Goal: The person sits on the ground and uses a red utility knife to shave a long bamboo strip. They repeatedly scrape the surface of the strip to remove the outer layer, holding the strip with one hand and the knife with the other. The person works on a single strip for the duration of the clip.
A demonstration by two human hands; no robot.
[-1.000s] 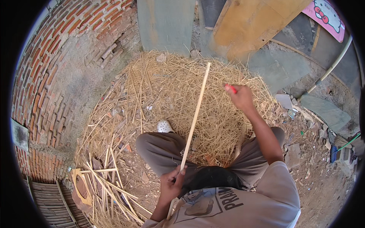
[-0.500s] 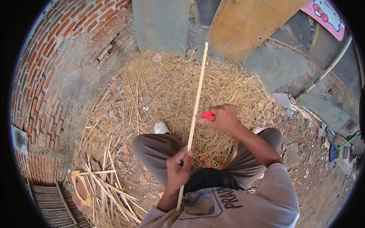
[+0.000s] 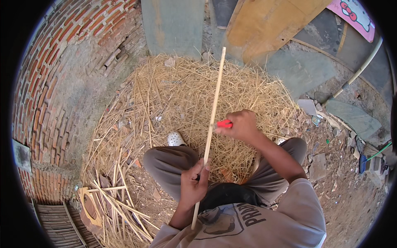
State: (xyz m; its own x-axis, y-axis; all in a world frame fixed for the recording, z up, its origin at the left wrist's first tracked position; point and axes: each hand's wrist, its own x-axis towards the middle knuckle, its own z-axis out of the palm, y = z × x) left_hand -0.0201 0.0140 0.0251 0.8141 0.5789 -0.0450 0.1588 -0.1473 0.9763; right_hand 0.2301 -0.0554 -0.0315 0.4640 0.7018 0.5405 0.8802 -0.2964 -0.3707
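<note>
A long, pale bamboo strip [image 3: 216,97] slants up in front of me, its lower end against my shirt. My left hand [image 3: 193,184] is closed around its lower part, thumb along the strip, near my left knee. In my right hand [image 3: 243,125] is a red-handled knife [image 3: 224,124], gripped in a fist. The knife's front end meets the right side of the strip about midway up; the blade itself is too small and hidden to make out clearly.
Thin pale shavings [image 3: 186,91] heap in front of my crossed legs. More split strips [image 3: 120,202] lie in a loose pile at lower left. A brick wall [image 3: 45,107] rises on the left; boards and panels [image 3: 173,29] lean at the back. Rubble lies at right.
My right hand and the knife have shifted very slightly; the knife still meets the strip at about the same height. My left hand keeps its hold in place.
</note>
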